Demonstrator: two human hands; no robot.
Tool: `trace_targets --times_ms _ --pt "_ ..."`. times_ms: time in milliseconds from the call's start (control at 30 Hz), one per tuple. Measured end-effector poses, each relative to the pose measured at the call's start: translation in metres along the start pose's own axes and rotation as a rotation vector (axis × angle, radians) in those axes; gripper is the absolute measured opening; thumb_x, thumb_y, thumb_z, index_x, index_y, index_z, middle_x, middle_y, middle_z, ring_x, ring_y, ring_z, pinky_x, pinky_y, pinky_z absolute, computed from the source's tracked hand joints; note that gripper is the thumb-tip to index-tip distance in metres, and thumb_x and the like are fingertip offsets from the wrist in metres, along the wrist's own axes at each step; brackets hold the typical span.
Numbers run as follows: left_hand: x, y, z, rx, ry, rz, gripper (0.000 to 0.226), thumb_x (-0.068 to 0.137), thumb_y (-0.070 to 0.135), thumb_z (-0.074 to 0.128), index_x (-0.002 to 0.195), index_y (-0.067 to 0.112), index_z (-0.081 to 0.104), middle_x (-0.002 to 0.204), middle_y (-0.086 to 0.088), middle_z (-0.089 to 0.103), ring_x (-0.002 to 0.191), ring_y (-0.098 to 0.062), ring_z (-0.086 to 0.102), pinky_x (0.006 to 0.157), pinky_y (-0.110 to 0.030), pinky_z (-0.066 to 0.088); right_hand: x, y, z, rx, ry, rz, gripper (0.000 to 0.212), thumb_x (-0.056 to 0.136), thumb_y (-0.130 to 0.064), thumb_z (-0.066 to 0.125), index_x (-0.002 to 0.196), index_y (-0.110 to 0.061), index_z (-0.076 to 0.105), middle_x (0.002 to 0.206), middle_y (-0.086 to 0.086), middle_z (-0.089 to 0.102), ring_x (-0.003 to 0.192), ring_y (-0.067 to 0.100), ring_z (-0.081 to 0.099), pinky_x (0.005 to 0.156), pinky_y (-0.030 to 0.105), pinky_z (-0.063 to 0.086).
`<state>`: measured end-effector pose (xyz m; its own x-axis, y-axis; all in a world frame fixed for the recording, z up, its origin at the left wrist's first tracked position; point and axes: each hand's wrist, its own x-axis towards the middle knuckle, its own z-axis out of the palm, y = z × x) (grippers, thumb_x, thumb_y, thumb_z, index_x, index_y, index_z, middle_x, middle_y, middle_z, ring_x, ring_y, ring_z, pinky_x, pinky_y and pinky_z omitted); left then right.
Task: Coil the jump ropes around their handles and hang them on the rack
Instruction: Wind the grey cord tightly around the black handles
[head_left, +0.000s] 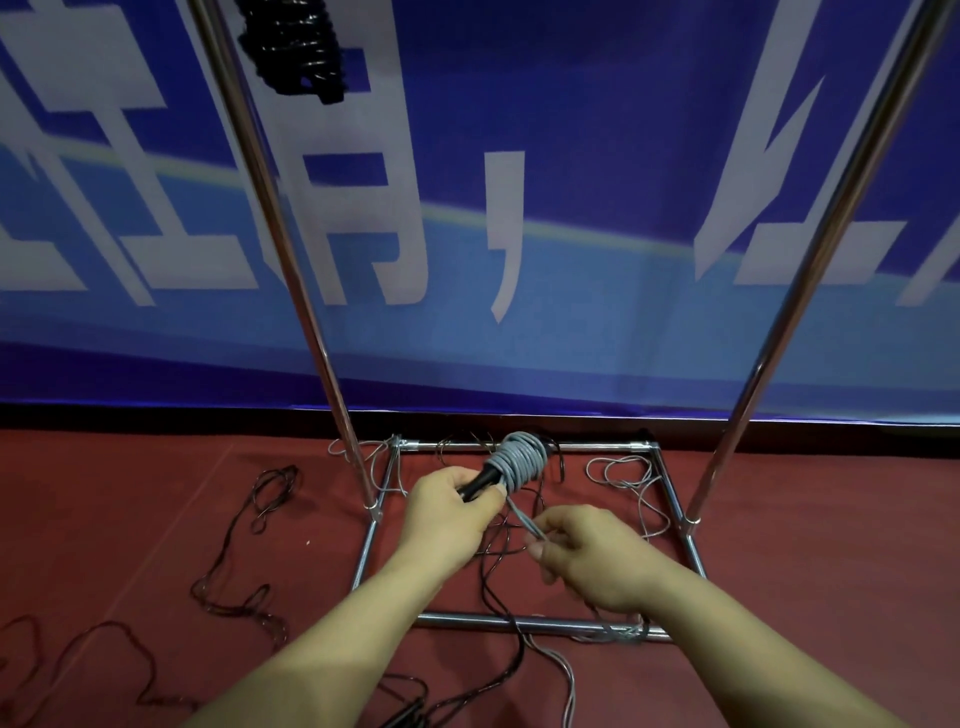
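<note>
Grey rope: the grey jump rope (519, 457) is mostly wound in tight turns round its black handles (480, 483), held low in front of the person, above the floor inside the rack's base frame.
Free tail: a short grey strand runs from the coil down to the right hand; more grey rope lies in loose loops on the floor at the right of the base.
Left hand: the left hand (452, 514) has its grip curled round the bare end of the handles, coil pointing away.
Right hand: the right hand (587, 551) pinches the grey strand between thumb and fingers, a narrow grip holding the cord taut.
Handling: the cord looks light, thin and limp, probably a little slick, so turns may slide off the handle end unless kept under tension. The stiff handles are the sound place to hold; the cord is best pinched close to the coil.
Progress: my guess is that winding is near done, with hanging yet to come.
Rack: the chrome rack (306, 322) stands against a blue banner (571, 156); a black coiled rope (296, 47) already hangs near its top left.
Floor: dark loose ropes (249, 561) sprawl on the red floor (130, 493), left of the base and under the arms.
</note>
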<state>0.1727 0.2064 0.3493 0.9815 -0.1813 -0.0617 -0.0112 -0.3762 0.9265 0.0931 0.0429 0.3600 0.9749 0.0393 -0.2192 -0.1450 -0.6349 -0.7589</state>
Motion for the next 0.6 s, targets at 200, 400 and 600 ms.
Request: trace_targets --times_ms 200,400,600 --pt "0.007 -0.005 -0.004 0.098 0.012 0.012 0.009 0.087 0.025 0.075 0.081 0.019 0.072 0.056 0.007 0.062 0.044 -0.004 0.049 0.047 -0.019 0.04 -0.003 0.0 -0.003 -0.121 0.042 0.013 0.026 0.094 -0.041 0.062 0.077 -0.022 0.061 0.064 -0.008 0.06 0.052 -0.001 0.049 0.053 0.013 0.039" --pt "0.01 -0.009 -0.009 0.231 0.026 0.036 0.008 0.086 0.03 0.076 0.088 0.022 0.073 0.068 0.008 0.068 0.058 -0.006 0.058 0.058 -0.022 0.044 -0.004 -0.001 -0.004 -0.132 0.076 0.005 0.034 0.093 -0.047 0.062 0.069 -0.023 0.057 0.065 -0.007 0.058 0.059 0.004 0.049 0.06 0.022 0.042" --pt "0.013 -0.013 -0.017 0.286 0.049 0.017 0.014 0.082 0.031 0.081 0.082 0.025 0.069 0.067 0.009 0.067 0.064 -0.013 0.064 0.062 -0.027 0.049 -0.009 -0.007 -0.004 -0.172 0.103 -0.052 0.023 0.1 -0.032 0.053 0.077 -0.03 0.054 0.081 -0.003 0.067 0.076 0.013 0.059 0.07 0.025 0.045"
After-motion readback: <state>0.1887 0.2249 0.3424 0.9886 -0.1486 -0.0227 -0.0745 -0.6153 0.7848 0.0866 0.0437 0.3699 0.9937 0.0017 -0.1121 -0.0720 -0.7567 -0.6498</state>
